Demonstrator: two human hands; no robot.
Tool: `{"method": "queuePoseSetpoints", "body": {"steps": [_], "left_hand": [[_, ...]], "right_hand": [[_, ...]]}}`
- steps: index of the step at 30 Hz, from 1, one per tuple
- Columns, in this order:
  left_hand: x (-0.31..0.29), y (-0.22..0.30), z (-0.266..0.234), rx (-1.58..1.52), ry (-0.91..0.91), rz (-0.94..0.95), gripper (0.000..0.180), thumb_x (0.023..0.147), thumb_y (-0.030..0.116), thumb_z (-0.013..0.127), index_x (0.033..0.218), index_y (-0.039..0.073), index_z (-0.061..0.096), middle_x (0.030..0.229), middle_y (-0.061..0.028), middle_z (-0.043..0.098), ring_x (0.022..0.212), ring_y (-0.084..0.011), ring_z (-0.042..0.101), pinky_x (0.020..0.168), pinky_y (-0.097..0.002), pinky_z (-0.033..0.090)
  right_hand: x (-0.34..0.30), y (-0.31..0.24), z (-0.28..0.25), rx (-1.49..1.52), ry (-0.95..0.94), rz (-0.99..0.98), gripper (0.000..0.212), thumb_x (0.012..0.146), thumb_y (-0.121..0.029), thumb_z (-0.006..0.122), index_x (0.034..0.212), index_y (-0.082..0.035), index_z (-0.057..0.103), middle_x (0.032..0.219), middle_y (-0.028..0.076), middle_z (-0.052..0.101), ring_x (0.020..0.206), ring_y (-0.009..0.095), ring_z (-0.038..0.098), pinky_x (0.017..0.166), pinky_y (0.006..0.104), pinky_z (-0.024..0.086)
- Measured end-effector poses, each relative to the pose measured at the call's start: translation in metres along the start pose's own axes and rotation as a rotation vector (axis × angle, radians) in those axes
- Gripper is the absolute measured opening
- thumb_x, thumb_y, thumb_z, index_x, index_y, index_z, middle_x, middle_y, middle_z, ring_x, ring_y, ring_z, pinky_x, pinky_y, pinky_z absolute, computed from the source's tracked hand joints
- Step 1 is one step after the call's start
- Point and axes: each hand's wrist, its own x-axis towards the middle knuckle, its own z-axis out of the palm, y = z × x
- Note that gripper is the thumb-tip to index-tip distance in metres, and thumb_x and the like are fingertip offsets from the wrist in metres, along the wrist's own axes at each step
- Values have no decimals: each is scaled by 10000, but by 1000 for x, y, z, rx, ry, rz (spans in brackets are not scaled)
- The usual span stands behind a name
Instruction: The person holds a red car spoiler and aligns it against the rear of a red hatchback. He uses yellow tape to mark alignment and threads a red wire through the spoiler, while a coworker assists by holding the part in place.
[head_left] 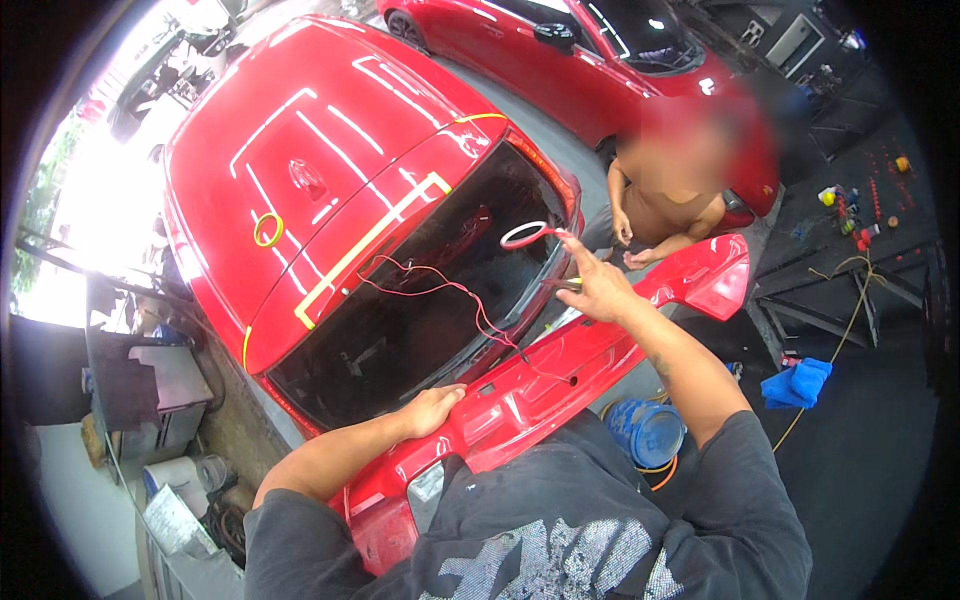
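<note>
A long red car spoiler (pixel 530 392) lies across in front of my body, with its underside and cut-outs facing up. My left hand (pixel 432 411) rests on its far edge, fingers laid along it and holding it steady. Over the spoiler's right half, my right hand (pixel 603 290) has its index finger stretched toward a roll of red-and-white tape (pixel 524 235). A short red strip joins the roll to that fingertip. A small yellow-and-dark tool (pixel 570 285) sticks out from the same hand; its kind is unclear. A thin red wire (pixel 470 295) runs from the car to the spoiler.
Beyond stands a red car (pixel 210 150) with yellow masking tape (pixel 375 250) above its dark rear window and a yellow tape roll (pixel 268 230) on its roof. Another person (pixel 665 215) is at the right. A blue bucket (pixel 645 435) and blue cloth (pixel 797 384) are nearby.
</note>
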Motion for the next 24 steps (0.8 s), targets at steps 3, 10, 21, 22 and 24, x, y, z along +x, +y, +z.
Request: {"method": "queuePoseSetpoints", "body": {"steps": [3,10,21,22,24], "left_hand": [[25,6,1,-13,65,46,645,1171,453,446,1597,-20,549,1626,-270,570,1532,-407,533,1289,-447,393],[56,37,9,-47,-17,5,638,1149,408,493,1617,-25,517,1587,-297,595,1496,-429,566,1257,-462,418],[98,28,52,-144,-18,13,592,1175,363,467,1621,-24,515,1574,-300,605,1501,-413,565,1272,-438,402],[96,31,49,-147,-11,14,580,1176,343,461,1624,-22,511,1555,-296,625,1488,-405,582,1263,-434,411],[96,33,48,-148,1,20,566,1177,323,456,1628,-14,509,1531,-291,648,1469,-398,604,1251,-432,423]], "right_hand": [[20,34,28,33,-126,-13,1121,904,-327,846,1753,-165,132,1659,236,526,1351,500,641,1095,570,554],[50,90,58,-211,-476,-147,1120,895,-311,836,1770,-244,140,1527,229,631,1168,473,738,977,571,598],[59,128,68,-320,-725,-81,1099,880,-275,799,1774,-201,164,1166,220,799,1077,429,780,903,559,603],[65,121,64,-332,-769,-62,1081,892,-287,799,1775,-191,182,1154,228,810,1098,424,781,932,551,599],[70,117,67,-366,-832,-58,1062,903,-287,796,1777,-190,199,1192,231,806,1112,424,780,961,544,596]]}}
